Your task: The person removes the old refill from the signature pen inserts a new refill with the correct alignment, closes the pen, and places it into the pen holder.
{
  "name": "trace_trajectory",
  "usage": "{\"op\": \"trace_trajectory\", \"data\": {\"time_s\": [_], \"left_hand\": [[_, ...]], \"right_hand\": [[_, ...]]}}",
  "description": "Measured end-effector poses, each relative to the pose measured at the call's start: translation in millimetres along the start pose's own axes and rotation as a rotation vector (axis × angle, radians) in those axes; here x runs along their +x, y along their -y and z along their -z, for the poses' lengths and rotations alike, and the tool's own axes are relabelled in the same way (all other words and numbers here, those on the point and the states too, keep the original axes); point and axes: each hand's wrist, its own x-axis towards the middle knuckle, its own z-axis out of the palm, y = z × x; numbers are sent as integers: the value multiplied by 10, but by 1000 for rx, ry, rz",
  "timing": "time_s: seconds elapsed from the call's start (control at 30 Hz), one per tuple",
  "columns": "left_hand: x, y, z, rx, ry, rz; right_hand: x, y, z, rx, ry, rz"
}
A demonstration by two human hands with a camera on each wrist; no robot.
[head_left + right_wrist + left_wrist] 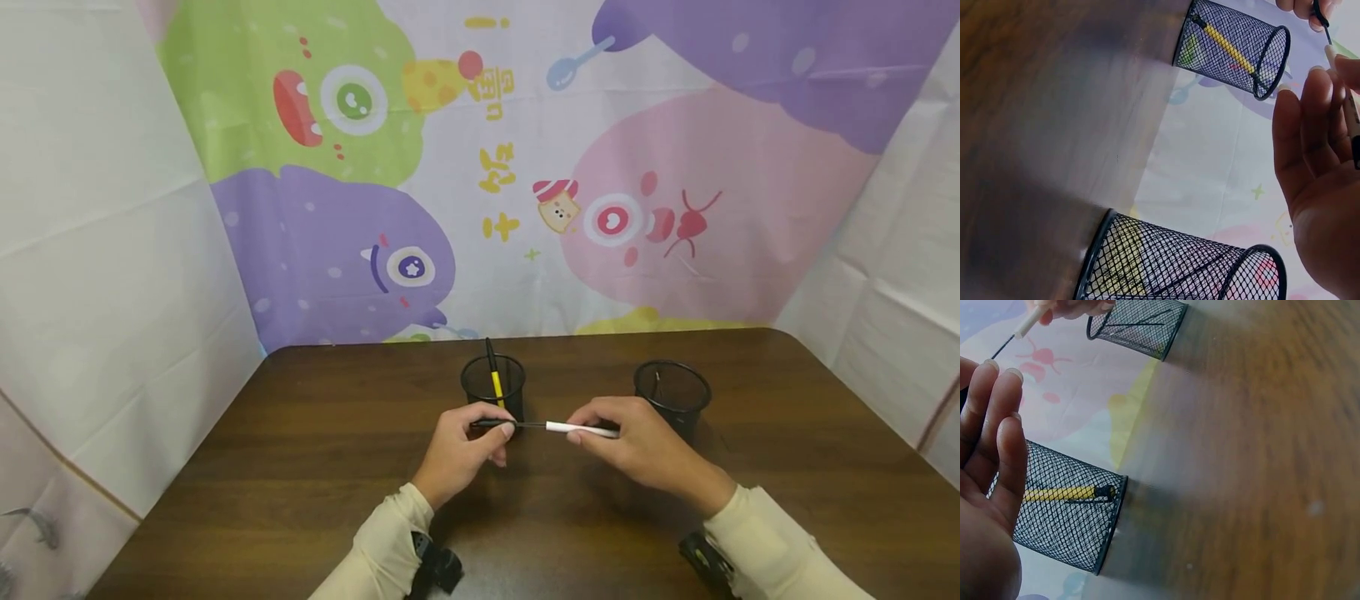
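My left hand [465,446] pinches a black pen part [491,423] between thumb and fingers, above the table. Facing it, my right hand [637,442] holds a white pen barrel [581,429], whose dark far end shows in the right wrist view. A thin dark rod [531,425] spans the gap between the black part and the barrel. Whether the rod is fixed to either piece cannot be told. Just behind the left hand stands a black mesh cup [468,385] with a yellow and black pen [496,383] leaning in it.
A second black mesh cup [682,398] stands behind the right hand, with thin dark sticks [1138,324] inside. The brown wooden table [337,433] meets a cartoon-printed cloth [510,283] at the back. White cloth walls [112,208] rise at both sides.
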Motion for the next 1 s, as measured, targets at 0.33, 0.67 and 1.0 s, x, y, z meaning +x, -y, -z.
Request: {"op": "trace_trajectory", "data": {"time_s": [0.33,0.67,1.0], "left_hand": [[13,24,29,-24,-14,-22],[10,37,34,-46,-42,-28],[11,46,42,-24,-68,-39]], "right_hand": [[9,12,29,9,-5,-59],[-11,-1,50,4,-10,-87],[-12,-21,86,-14,-38,-60]]}}
